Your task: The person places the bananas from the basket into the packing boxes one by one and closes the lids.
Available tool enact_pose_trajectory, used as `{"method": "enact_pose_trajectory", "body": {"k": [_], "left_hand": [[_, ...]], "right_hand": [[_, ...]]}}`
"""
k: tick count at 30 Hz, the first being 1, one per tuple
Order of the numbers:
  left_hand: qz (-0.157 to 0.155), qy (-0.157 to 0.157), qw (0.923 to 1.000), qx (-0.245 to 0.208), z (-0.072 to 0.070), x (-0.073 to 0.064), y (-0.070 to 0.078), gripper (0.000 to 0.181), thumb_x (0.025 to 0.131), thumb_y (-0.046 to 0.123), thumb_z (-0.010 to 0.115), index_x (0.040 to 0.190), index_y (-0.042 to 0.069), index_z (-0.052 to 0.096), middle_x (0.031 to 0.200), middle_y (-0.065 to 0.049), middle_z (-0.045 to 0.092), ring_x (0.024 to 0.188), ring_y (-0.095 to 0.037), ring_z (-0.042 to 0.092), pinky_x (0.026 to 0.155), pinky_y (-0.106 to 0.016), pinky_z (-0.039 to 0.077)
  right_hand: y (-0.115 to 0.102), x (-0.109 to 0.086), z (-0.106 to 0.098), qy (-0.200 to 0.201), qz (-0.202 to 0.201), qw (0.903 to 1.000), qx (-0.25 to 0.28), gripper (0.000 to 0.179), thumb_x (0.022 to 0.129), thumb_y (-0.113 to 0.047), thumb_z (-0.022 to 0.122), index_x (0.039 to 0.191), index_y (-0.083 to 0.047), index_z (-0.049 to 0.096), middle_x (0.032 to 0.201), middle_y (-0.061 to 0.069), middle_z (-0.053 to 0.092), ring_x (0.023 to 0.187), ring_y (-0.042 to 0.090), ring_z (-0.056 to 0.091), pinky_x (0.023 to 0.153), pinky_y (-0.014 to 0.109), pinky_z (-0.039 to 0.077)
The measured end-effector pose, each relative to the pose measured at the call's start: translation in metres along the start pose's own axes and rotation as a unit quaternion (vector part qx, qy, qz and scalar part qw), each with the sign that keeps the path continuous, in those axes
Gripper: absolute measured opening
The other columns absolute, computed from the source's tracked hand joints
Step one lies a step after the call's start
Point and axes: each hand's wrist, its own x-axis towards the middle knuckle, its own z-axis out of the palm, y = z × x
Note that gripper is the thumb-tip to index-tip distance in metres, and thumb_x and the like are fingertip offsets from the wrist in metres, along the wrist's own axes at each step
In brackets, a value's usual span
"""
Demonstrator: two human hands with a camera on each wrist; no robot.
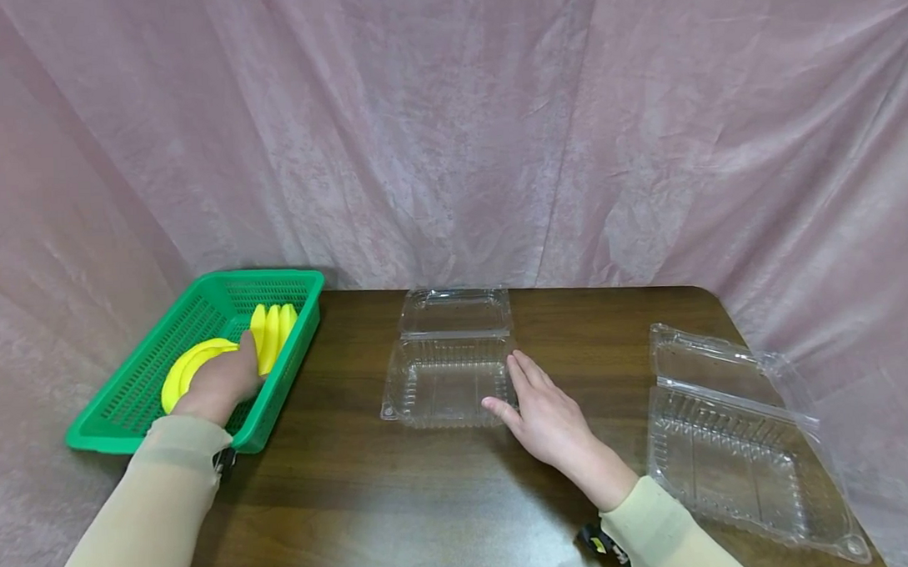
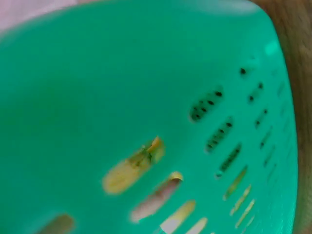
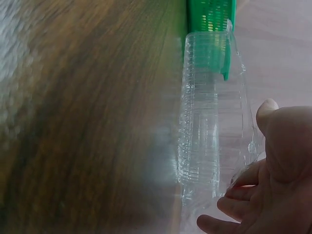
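Observation:
In the head view my left hand (image 1: 220, 379) reaches down into the green basket (image 1: 286, 406), among the yellow bananas. One bunch of bananas (image 1: 272, 340) lies against its right side and another (image 1: 190, 368) at its left. Its fingers are mostly hidden, and I cannot tell whether they grip a bunch. Through slots in the basket wall (image 2: 97, 97), the left wrist view shows yellow and a bit of skin. My right hand (image 1: 544, 414) has its fingers extended, fingertips right at the right edge of an open clear plastic clamshell box (image 1: 450, 384). It holds nothing.
A second open clear clamshell box (image 1: 738, 457) lies at the right side of the brown wooden table (image 1: 372, 503). Pink curtains (image 1: 449, 133) hang behind the table and along both sides. The basket stands at the table's left edge.

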Motion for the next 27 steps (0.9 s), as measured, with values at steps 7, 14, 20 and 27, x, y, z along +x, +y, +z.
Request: {"method": "enact_pose_trajectory", "body": {"k": [7,14,20,27], "left_hand": [[0.023,0.001,0.9995,0.021,0.0,0.001,-0.004,0.088,0.11,0.022,0.057,0.166,-0.018,0.002,0.142,-0.052,0.049,0.12,-0.065,0.06,0.1,-0.07,0.051],[0.027,-0.029,0.999,0.022,-0.001,0.002,-0.005,0.082,0.108,0.013,0.054,0.165,-0.02,0.005,0.154,-0.049,0.041,0.13,-0.063,0.055,0.108,-0.071,0.047],[0.026,-0.037,0.9989,0.014,-0.003,0.007,-0.009,0.093,0.105,0.022,0.061,0.163,-0.022,0.003,0.148,-0.049,0.047,0.123,-0.06,0.059,0.102,-0.068,0.05],[0.014,-0.042,0.9988,0.02,-0.005,0.007,-0.012,0.101,0.102,0.026,0.065,0.165,-0.019,0.0,0.14,-0.049,0.051,0.114,-0.057,0.062,0.095,-0.066,0.053]], "right_hand": [[0.001,0.0,0.001,0.004,0.0,1.0,0.002,0.093,0.111,-0.062,0.056,0.171,0.004,0.03,0.18,0.02,0.026,0.164,0.039,0.03,0.121,0.063,0.041],[0.001,0.0,0.002,0.006,-0.002,1.0,0.001,0.093,0.111,-0.062,0.056,0.171,0.005,0.03,0.18,0.019,0.026,0.164,0.039,0.03,0.121,0.062,0.041],[0.002,-0.001,0.002,0.005,-0.002,1.0,0.0,0.092,0.111,-0.062,0.056,0.171,0.004,0.031,0.179,0.02,0.027,0.163,0.039,0.031,0.121,0.062,0.041],[0.002,-0.001,0.004,0.007,-0.003,1.0,-0.004,0.092,0.111,-0.062,0.057,0.171,0.003,0.031,0.179,0.019,0.028,0.163,0.038,0.032,0.119,0.063,0.043]]}}
